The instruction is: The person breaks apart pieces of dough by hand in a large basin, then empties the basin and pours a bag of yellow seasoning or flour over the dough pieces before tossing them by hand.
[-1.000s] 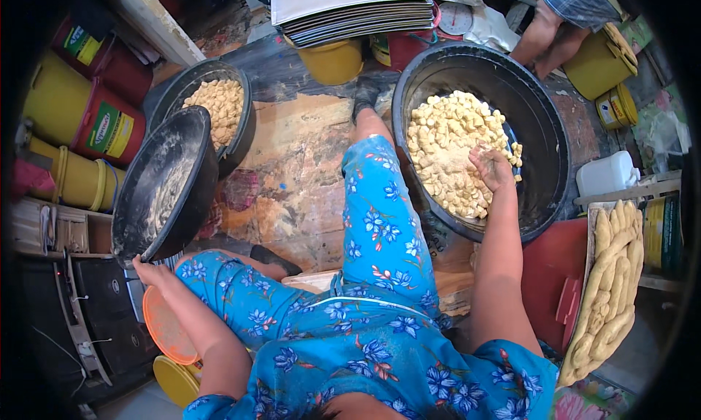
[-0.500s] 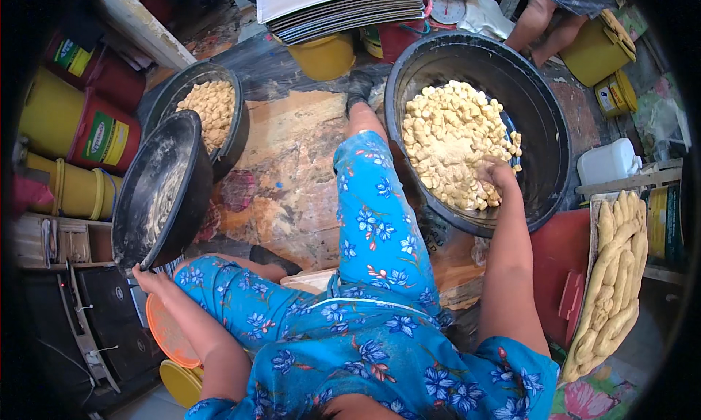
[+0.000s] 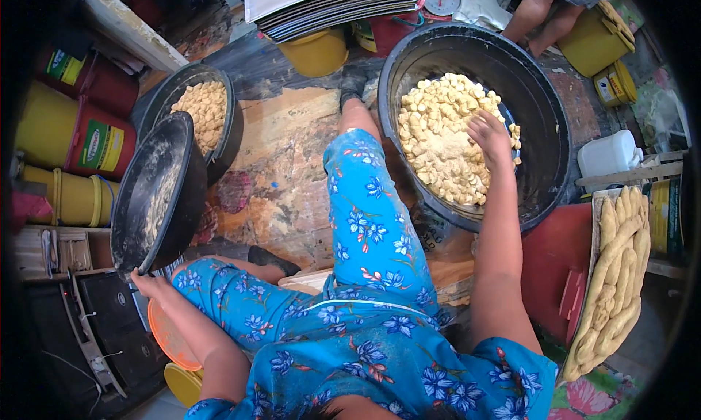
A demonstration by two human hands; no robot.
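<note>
My right hand [image 3: 491, 136] rests, fingers spread, on a heap of pale yellow dough pieces [image 3: 445, 139] inside a large black tub [image 3: 544, 113] at the upper right. My left hand [image 3: 147, 282] grips the lower rim of a tilted, flour-dusted black basin [image 3: 157, 193] on the left. Behind that basin stands another black basin [image 3: 223, 98] holding more dough pieces [image 3: 198, 112]. My legs in blue flowered cloth stretch between the two, over a worn wooden board [image 3: 285, 164].
Yellow and red buckets [image 3: 69, 139] line the left side. Long dough rolls lie on a tray [image 3: 617, 274] at the right. A white jug [image 3: 610, 153], a stack of flat trays [image 3: 328, 4], a yellow bucket [image 3: 318, 51] and another person's legs [image 3: 537, 11] are beyond.
My right hand has moved up and toward the middle of the dough heap in the tub. My left hand still holds the tilted basin.
</note>
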